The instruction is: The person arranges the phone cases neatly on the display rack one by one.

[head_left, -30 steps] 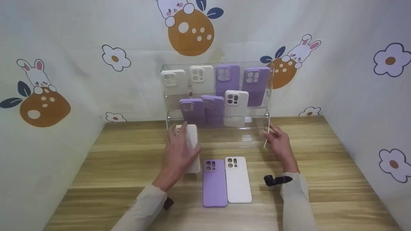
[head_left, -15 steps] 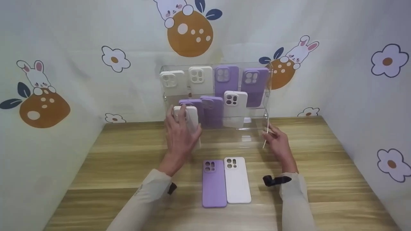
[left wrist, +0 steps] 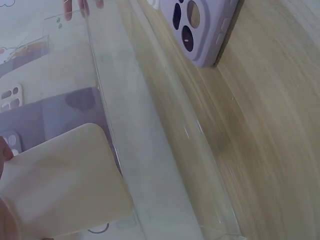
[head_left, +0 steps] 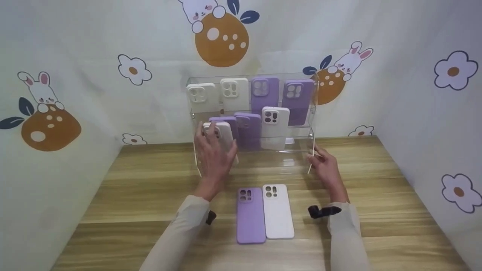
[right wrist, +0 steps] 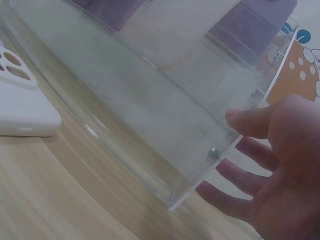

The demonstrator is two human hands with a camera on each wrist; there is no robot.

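My left hand [head_left: 214,156] grips a white phone case [head_left: 224,131] by its sides, upright at the left end of a clear acrylic display stand [head_left: 288,162]. In the left wrist view the lower end of that phone case [left wrist: 70,185] is near the stand's front lip, overlapping a purple case behind it. My right hand [head_left: 327,165] holds the stand's right side panel. Seen from the right wrist, the thumb lies on the inner side of the panel edge and the other fingers [right wrist: 240,175] are outside it.
Two white and two purple cases lean in the top tier. Below them stand two purple cases [head_left: 249,130] and a white case [head_left: 276,128]. A purple case [head_left: 251,222] and a white case [head_left: 279,218] lie side by side on the wooden table [head_left: 124,210], before the stand.
My left hand has carried the white phone case from the table in front up and forward to the stand's left part; the case now tilts back slightly. My right hand stays on the side panel.
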